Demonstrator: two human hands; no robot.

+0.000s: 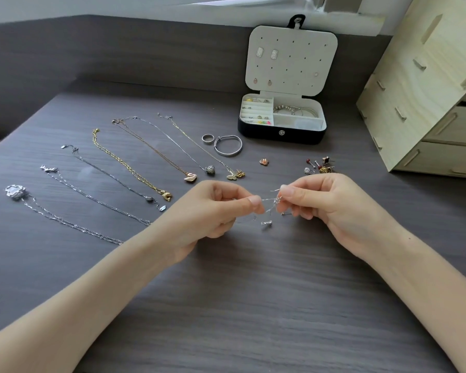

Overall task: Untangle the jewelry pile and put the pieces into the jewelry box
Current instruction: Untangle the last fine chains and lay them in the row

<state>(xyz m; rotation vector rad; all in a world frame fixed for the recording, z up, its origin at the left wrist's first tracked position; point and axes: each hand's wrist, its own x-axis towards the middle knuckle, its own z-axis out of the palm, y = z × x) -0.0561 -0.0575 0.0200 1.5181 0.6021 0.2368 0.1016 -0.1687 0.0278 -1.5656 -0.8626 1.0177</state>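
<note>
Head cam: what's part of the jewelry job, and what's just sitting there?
Job: tangled silver piece, pinched between left hand and right hand; open jewelry box; necklaces laid in a row; bangle; ring; loose earrings.
Just lying about: wooden drawer unit, right of the box.
</note>
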